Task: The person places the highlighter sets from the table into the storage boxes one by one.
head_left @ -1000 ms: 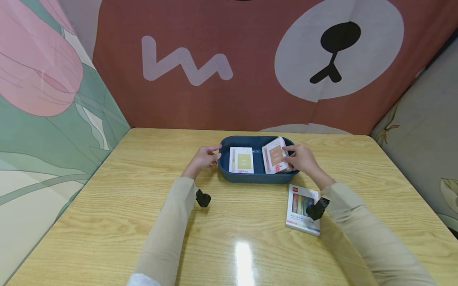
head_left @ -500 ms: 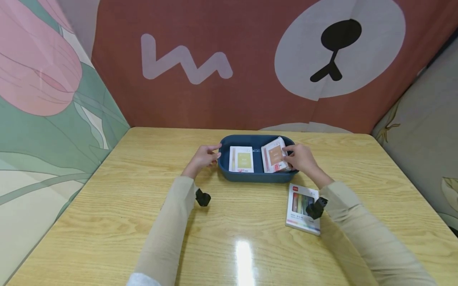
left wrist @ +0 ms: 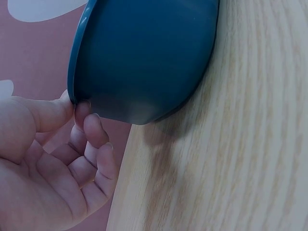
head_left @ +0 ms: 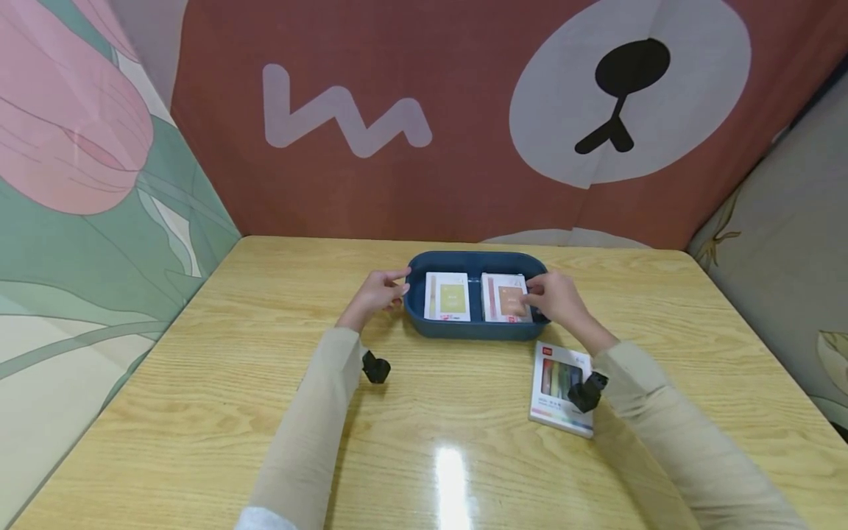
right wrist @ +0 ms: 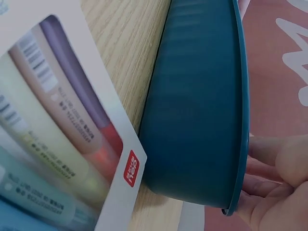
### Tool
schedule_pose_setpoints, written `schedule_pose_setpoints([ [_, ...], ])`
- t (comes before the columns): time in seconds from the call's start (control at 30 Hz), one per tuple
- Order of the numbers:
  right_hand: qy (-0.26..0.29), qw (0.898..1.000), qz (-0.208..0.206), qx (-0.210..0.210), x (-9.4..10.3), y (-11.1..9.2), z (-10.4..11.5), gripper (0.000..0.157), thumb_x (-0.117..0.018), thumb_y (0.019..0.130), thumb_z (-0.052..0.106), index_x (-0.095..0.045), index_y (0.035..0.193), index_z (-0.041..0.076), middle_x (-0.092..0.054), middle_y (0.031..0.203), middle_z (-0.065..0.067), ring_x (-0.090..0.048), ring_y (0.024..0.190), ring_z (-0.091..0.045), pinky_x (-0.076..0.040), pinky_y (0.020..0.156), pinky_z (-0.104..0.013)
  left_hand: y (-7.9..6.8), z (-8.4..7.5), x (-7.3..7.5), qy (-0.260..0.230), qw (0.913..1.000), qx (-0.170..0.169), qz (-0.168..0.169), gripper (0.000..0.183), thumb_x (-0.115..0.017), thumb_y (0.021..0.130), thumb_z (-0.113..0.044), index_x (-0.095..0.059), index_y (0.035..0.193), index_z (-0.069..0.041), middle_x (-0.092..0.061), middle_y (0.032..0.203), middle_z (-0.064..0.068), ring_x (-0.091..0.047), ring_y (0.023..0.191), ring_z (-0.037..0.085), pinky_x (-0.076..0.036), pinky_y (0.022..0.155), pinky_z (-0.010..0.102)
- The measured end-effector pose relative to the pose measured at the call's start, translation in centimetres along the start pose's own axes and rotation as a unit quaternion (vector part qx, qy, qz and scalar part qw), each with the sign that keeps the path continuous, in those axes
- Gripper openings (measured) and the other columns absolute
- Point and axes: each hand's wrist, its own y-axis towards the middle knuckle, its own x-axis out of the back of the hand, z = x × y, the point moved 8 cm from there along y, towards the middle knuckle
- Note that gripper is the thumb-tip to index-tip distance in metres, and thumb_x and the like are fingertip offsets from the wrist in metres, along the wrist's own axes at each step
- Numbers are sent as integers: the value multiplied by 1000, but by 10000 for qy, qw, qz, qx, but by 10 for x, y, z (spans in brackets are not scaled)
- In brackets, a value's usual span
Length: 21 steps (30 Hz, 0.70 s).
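Observation:
My left hand (head_left: 376, 293) pinches the left rim of a dark blue oval tray (head_left: 464, 331) between thumb and index finger; the left wrist view shows this hand (left wrist: 62, 163) at the rim of the tray (left wrist: 144, 57). In the tray's left part lies a white box with a yellow-green panel (head_left: 453, 298). A white box with an orange panel (head_left: 510, 300) lies in the right part. My right hand (head_left: 559, 302) holds that box's right edge with thumb and fingers. In the right wrist view the tray wall hides the fingertips of this hand (right wrist: 274, 178).
A white marker pack (head_left: 562, 390) with a clear window lies on the wooden table (head_left: 411, 412), in front of the tray's right end and below the right wrist. Behind the table stands a brown printed backdrop (head_left: 464, 191).
The box with the orange panel was tilted up in my right hand and now lies level in the right part of the tray. My right hand lowered slightly with it. The left hand stayed put.

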Motion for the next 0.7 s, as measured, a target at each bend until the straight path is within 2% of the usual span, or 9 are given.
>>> schedule_pose_setpoints([
  [0.13,62,9997,-142,167,2,-3,1,34,-65,82,9,-59,107,-13,-62,93,-23,-59,83,-31,-47,70,-40,-1,-1,-1,-41,10000,2,9,41,-52,91,-10,-47,131,-13,-52,80,6,-49,68,26,-35,56,30],
  [0.23,267,9990,-247,246,4,-6,0,36,-65,82,9,-58,109,-12,-61,96,-24,-58,86,-33,-47,73,-42,-1,-1,-1,-43,10000,-5,2,40,-52,91,-10,-47,131,-13,-50,77,6,-49,67,25,-34,55,30],
  [0.57,795,9912,-863,613,17,-22,-1,29,-65,82,9,-62,106,-8,-60,103,-22,-56,87,-30,-47,70,-42,0,-1,0,5,10000,-2,-23,41,-52,91,-8,-48,131,-13,-55,86,9,-51,66,24,-36,55,29],
  [0.63,811,9903,-914,665,18,-25,-1,31,-66,82,11,-62,107,-6,-59,104,-23,-56,75,-29,-47,64,-39,0,-1,0,8,10000,13,-12,41,-52,91,-8,-47,131,-13,-55,88,9,-51,65,23,-36,55,29],
  [0.7,792,9897,-908,776,19,-28,0,34,-67,81,12,-61,109,-6,-58,108,-24,-56,78,-30,-48,66,-40,-1,-1,-1,0,10000,22,-6,41,-52,91,-8,-47,131,-13,-55,89,10,-51,65,22,-37,55,30],
])
